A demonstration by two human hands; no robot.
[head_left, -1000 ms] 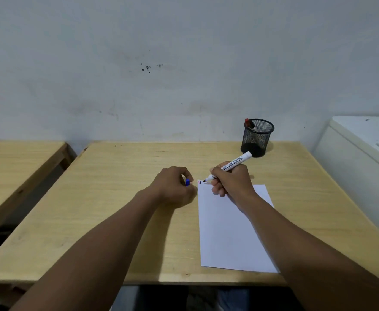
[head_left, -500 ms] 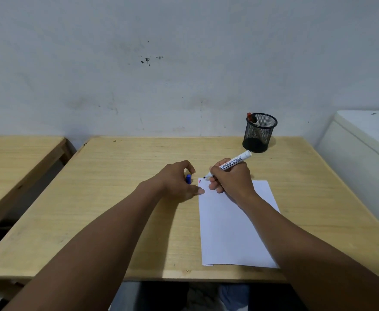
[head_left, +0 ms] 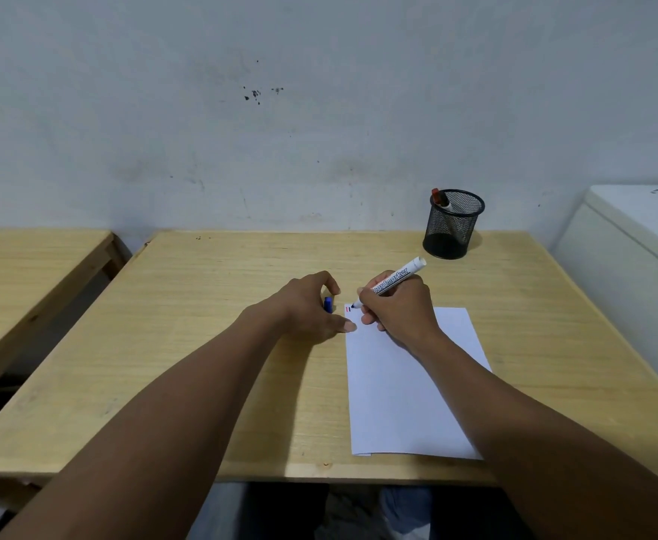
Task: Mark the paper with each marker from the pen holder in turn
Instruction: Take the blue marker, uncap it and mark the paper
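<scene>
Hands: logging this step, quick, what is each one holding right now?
Left hand: closed on the blue cap, thumb on the paper.
Right hand: closed on the marker, tip at the paper.

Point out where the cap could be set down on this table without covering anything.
Free: the table left of the left hand, and the strip between paper and right edge. Crowded: the paper's top-left corner, where both hands meet, right hand marking; the pen holder fills the back right.
</scene>
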